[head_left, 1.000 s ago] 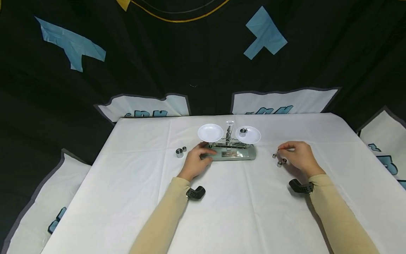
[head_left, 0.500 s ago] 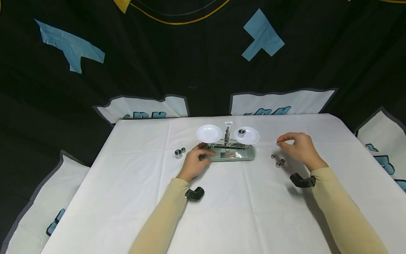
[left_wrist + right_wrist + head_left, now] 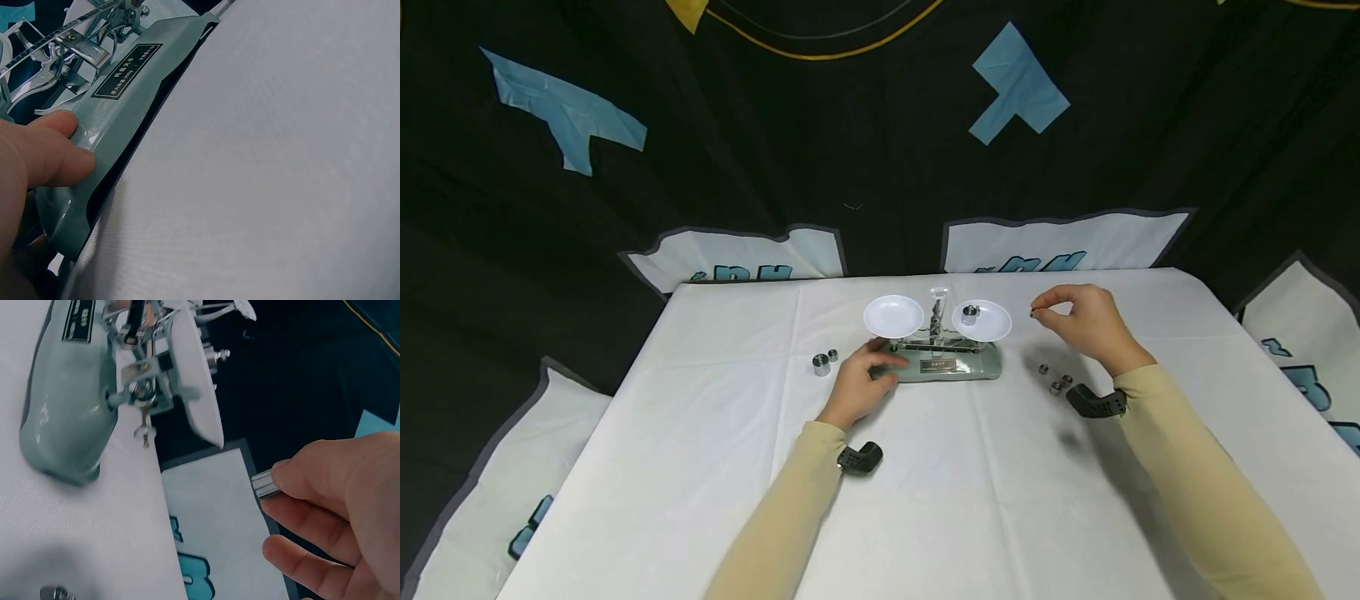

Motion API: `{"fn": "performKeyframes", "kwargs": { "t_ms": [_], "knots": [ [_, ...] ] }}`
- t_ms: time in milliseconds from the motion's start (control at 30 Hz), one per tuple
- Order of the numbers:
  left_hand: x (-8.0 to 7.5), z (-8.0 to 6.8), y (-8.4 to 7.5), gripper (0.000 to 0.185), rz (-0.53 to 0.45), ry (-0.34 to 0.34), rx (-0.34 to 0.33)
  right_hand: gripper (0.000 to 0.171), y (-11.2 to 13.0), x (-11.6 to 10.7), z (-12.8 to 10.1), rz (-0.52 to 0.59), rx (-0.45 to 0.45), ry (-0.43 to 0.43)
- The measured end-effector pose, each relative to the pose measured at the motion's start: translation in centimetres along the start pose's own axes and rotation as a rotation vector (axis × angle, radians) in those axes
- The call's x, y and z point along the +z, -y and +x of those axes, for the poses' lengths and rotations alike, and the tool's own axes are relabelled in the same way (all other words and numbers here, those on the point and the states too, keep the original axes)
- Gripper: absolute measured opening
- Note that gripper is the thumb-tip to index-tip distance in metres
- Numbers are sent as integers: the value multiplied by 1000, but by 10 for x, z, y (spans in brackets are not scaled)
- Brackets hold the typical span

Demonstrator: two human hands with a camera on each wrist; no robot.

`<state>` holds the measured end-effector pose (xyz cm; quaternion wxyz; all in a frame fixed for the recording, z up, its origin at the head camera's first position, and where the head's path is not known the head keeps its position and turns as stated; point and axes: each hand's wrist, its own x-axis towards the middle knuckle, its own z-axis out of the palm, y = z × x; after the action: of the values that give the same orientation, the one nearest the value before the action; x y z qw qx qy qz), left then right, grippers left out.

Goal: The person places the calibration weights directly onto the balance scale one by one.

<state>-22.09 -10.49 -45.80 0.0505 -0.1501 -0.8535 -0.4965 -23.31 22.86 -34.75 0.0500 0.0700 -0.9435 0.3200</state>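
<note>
Balance scale (image 3: 943,346), of grey-green enamelled metal with a smooth rounded base, is stood on the surface (image 3: 925,500) between the two hands. Its near left end is gripped by the left hand (image 3: 859,382); in the left wrist view the thumb (image 3: 59,165) is seen pressed against the glossy base, beside a dark nameplate (image 3: 127,70). Two shallow round white pans are carried on a bright metal beam: the left pan (image 3: 893,316) just beyond the left hand, the right pan (image 3: 982,320) between the scale's centre post and the right hand. One cylindrical metal weight (image 3: 970,314) is seen standing on the right pan.

The right hand (image 3: 1084,322) is held raised above the surface, just to the right of the right pan. A small shiny metal weight (image 3: 267,483) is pinched between its thumb and forefinger, the remaining fingers being curled below.

Three small metal weights (image 3: 1056,380) are noted on the surface just below the right hand, near the wrist. Two further cylinders, one larger (image 3: 821,364) and one smaller (image 3: 832,355), are stood just to the left of the left hand.

The surface is covered by a white cloth with visible fold creases and a fine weave. Both forearms are clad in beige sleeves, each with a dark wrist-worn camera mount (image 3: 860,457). Behind the surface a black fabric backdrop (image 3: 850,150) is hung, bearing pale blue patches and white panels with blue lettering.
</note>
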Motion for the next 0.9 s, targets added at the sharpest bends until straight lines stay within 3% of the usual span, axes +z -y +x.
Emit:
{"fn": "performKeyframes", "kwargs": {
  "t_ms": [200,533,900],
  "knots": [
    [-1,0,-2,23,-1,1,18,20,11,6,6,-2,-44,-7],
    [-1,-1,-1,22,4,2,10,21,26,22,18,33,-14,44],
    [-1,0,0,23,-2,3,7,19,27,36,26,17,-47,64]
  ]
}}
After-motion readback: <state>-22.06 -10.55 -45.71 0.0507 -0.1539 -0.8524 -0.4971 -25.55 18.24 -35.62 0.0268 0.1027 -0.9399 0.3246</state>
